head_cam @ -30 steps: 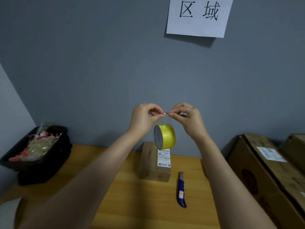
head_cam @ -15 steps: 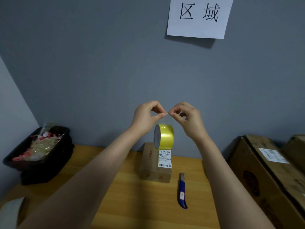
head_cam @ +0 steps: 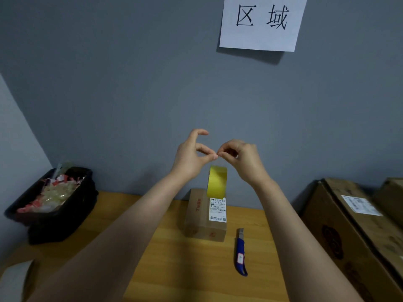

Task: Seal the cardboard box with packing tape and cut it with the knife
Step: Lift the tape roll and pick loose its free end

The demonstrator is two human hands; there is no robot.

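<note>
A yellow roll of packing tape (head_cam: 217, 181) hangs in the air from a clear strip of its own tape. My left hand (head_cam: 192, 156) and my right hand (head_cam: 242, 160) pinch the top end of that strip together, fingertips touching. Below the roll, a small cardboard box (head_cam: 205, 216) with a white shipping label lies on the wooden table (head_cam: 174, 258). A blue utility knife (head_cam: 241, 253) lies on the table just right of the box, blade end pointing away from me.
A black bin (head_cam: 54, 205) full of tape scraps stands at the table's back left. Large cardboard boxes (head_cam: 353, 225) are stacked at the right. A pale roll (head_cam: 15, 280) lies at the near left corner. A paper sign (head_cam: 261, 22) hangs on the grey wall.
The hanging roll has turned, so its yellow band now faces me instead of its open side. My left index finger has lifted away from the pinch. Both hands stay close together.
</note>
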